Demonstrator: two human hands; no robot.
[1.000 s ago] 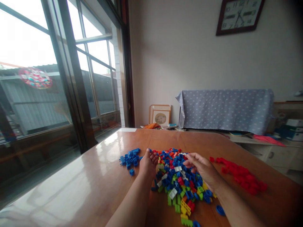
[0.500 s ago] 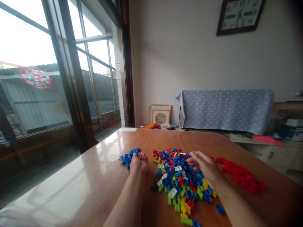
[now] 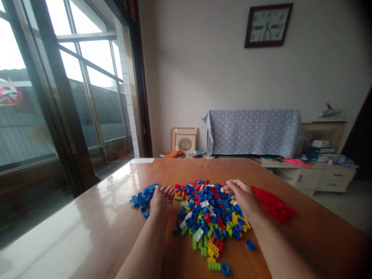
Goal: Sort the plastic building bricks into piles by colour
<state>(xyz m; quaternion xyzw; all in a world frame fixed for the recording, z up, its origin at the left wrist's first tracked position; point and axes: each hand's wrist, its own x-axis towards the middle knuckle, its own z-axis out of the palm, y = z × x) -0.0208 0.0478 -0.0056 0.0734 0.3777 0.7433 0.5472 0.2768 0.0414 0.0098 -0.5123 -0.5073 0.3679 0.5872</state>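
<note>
A heap of mixed blue, red, green, yellow and white plastic bricks [image 3: 207, 215] lies on a glossy wooden table [image 3: 95, 232]. My left hand [image 3: 161, 199] rests between that heap and a small pile of blue bricks [image 3: 141, 195], fingers curled together; what they hold, if anything, is hidden. My right hand [image 3: 244, 197] lies on the right edge of the mixed heap, fingers bent and pinched on its top. A pile of red bricks [image 3: 273, 203] lies just to the right of it.
Tall windows with dark frames [image 3: 66, 100] run along the left. Behind the table stand a cloth-covered piece of furniture [image 3: 252, 131], a framed picture [image 3: 183, 141] on the floor and a low white cabinet [image 3: 319, 174]. A clock [image 3: 267, 25] hangs on the wall.
My left hand has drawn left out of the mixed heap to the blue pile's edge. The camera has turned a little, shifting the scene leftward. My right hand stays on the heap.
</note>
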